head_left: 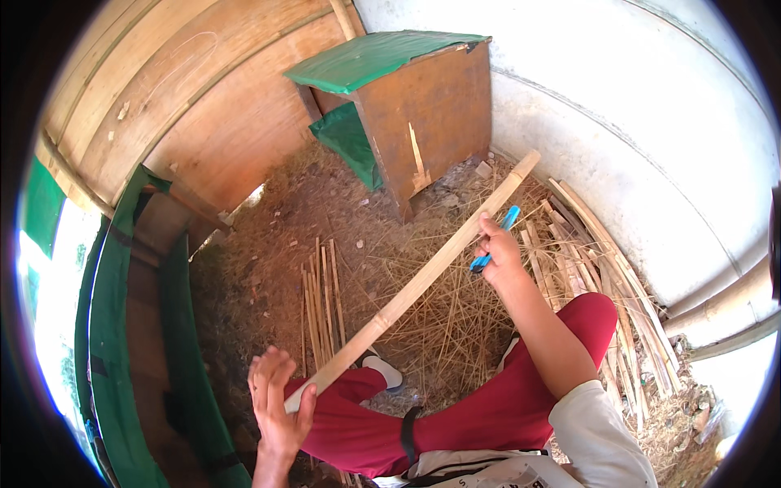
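A long, flat bamboo strip (407,294) slants across in front of me, from above my left thigh up to the far right. Its near end sits between the thumb and loosely curved fingers of my left hand (279,403). Farther up the strip, my right hand (502,254) is closed, with its thumb side against the bamboo. That same hand grips a blue utility knife (510,218), whose two ends stick out of the fist; I cannot make out its blade.
Several bamboo strips (323,297) lie left of my feet. A bigger pile of strips (606,285) runs along the white wall (618,163) at right. Thin shavings (439,313) cover the ground. Ahead stands a wooden box (435,114) with a green top; green-covered framing (122,325) is at left.
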{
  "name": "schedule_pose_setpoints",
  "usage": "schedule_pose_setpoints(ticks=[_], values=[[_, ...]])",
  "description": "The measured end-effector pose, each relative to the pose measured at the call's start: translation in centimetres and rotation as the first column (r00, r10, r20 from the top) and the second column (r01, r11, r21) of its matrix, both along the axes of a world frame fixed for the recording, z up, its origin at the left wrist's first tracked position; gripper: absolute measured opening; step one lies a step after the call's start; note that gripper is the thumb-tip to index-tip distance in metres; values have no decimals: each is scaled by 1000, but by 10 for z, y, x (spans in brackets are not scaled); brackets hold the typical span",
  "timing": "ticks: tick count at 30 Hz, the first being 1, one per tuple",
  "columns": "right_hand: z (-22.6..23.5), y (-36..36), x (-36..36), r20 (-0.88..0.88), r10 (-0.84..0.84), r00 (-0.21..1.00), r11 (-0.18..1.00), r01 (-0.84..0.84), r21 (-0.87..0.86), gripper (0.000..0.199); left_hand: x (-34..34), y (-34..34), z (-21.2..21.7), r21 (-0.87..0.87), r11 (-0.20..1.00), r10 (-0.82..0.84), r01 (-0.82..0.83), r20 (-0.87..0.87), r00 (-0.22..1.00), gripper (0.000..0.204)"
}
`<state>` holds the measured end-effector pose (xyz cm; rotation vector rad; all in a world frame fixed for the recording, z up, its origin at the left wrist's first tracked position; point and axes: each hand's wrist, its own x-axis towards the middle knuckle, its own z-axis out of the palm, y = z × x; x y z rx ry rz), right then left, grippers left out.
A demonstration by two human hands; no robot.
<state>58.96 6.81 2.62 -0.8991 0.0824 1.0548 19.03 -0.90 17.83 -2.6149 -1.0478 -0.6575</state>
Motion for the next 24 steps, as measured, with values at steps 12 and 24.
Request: schedule_pose_setpoints(ticks=[12, 24], values=[[-14, 1, 2, -52, -40, 998, 999, 40, -2, 21, 4, 4, -115, -658, 649, 447, 382, 735, 509, 84], [-25, -24, -11, 34, 261, 965, 962, -257, -95, 27, 1, 95, -36, 302, 872, -18, 385, 806, -592, 42]])
